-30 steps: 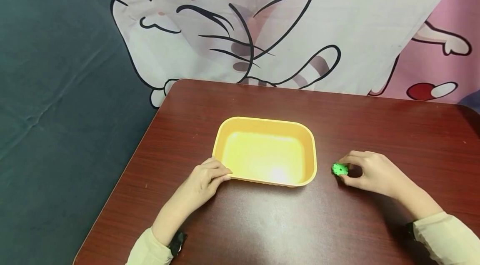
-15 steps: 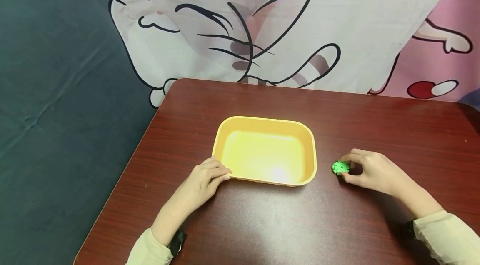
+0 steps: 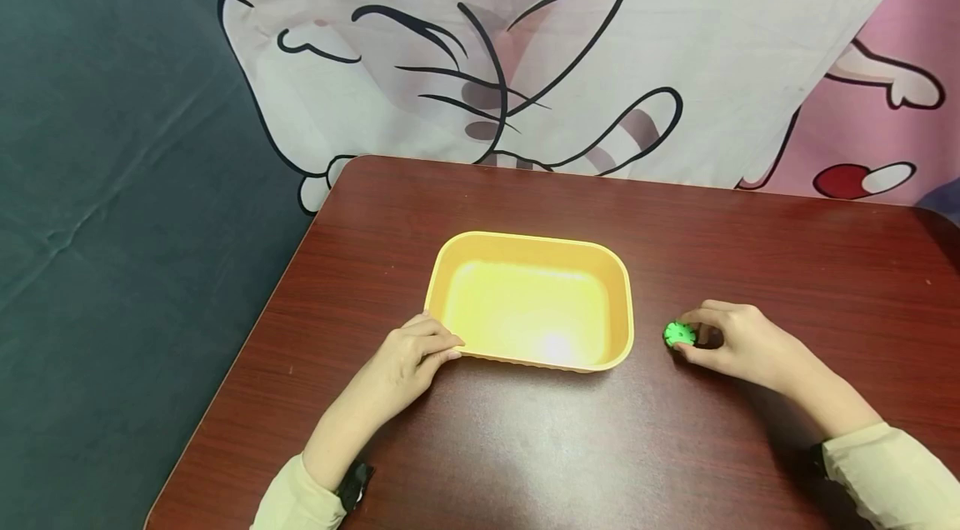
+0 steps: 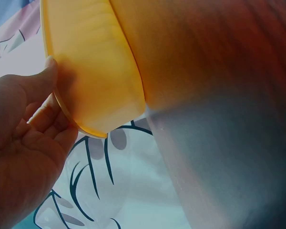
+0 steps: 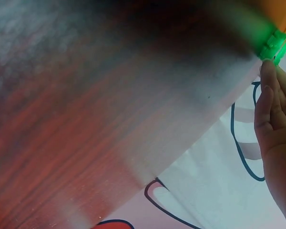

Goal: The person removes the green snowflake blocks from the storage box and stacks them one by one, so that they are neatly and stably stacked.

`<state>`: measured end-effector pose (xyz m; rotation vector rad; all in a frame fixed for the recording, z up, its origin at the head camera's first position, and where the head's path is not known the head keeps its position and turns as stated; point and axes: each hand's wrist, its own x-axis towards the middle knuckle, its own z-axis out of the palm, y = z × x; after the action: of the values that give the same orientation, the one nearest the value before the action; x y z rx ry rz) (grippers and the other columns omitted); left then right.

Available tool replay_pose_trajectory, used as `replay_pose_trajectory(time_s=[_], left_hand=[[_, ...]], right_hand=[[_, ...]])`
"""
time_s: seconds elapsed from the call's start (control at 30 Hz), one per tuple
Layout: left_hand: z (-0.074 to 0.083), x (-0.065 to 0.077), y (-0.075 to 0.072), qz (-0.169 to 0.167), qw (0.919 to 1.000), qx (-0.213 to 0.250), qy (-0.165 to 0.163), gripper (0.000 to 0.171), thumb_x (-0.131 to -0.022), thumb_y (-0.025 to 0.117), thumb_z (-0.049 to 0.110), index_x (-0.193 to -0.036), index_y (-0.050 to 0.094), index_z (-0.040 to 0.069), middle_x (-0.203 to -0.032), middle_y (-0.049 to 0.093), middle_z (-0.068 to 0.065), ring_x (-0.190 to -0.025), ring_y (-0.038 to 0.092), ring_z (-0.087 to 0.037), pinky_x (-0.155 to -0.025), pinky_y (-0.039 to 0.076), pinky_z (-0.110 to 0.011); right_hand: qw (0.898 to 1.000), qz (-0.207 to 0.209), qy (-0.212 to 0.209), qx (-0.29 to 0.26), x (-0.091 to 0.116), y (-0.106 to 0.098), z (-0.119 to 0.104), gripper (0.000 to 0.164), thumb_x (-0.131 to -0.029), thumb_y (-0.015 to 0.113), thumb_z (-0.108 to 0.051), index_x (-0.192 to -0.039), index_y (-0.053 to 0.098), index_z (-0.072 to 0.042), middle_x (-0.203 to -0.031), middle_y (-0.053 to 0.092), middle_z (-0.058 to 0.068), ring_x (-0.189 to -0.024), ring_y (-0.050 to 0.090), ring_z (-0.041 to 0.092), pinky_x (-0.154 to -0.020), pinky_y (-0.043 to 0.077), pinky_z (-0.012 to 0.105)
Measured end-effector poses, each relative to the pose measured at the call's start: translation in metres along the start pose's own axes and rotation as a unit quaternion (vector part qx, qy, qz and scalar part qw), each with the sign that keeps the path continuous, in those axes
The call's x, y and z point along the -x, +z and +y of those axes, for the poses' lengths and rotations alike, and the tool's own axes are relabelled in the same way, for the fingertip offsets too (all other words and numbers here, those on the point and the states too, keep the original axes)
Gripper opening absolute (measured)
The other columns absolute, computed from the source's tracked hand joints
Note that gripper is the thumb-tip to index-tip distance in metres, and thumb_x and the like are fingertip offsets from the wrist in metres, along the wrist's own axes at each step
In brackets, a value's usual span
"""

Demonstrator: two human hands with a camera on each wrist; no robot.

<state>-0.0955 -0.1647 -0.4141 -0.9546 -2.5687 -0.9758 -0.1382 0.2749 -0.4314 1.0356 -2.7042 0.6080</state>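
Observation:
A yellow plastic tray [image 3: 528,305] with rounded corners stands on the table, nothing inside it. My left hand [image 3: 405,359] grips its near left corner; in the left wrist view the thumb and fingers of that hand [image 4: 33,124] meet at the rim. To the right of the tray, my right hand [image 3: 738,347] pinches a small green notched plastic disc [image 3: 678,335] between thumb and fingers, low over the table. In the right wrist view the green piece [image 5: 273,46] looks layered, possibly more than one disc; the fingers partly hide it.
The dark red-brown wooden table [image 3: 570,447] has its left edge beyond the left arm. A white cloth with a cartoon cat [image 3: 450,55] hangs behind the far edge, and a dark green-blue cloth [image 3: 112,222] lies to the left.
The green disc has tilted slightly within the right hand's pinch, and its fingers have shifted a little. The left hand and tray keep their places.

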Motion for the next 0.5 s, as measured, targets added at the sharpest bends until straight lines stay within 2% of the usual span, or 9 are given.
replay_pose_trajectory(time_s=[0.5], left_hand=[[0.0012,-0.0005,-0.0004,-0.003,1.0000,-0.003,-0.004,0.007,-0.081,0.072,0.007,-0.087,0.073,0.006,-0.082,0.065,0.002,-0.083,0.057,-0.011,-0.074,0.050,-0.022]], right_hand=[[1.000,0.002,0.010,0.009,0.0016,0.0011,0.0013,0.031,-0.062,0.085,-0.016,-0.087,0.066,-0.017,-0.072,0.049,-0.016,-0.061,0.045,-0.004,-0.052,0.034,0.007]])
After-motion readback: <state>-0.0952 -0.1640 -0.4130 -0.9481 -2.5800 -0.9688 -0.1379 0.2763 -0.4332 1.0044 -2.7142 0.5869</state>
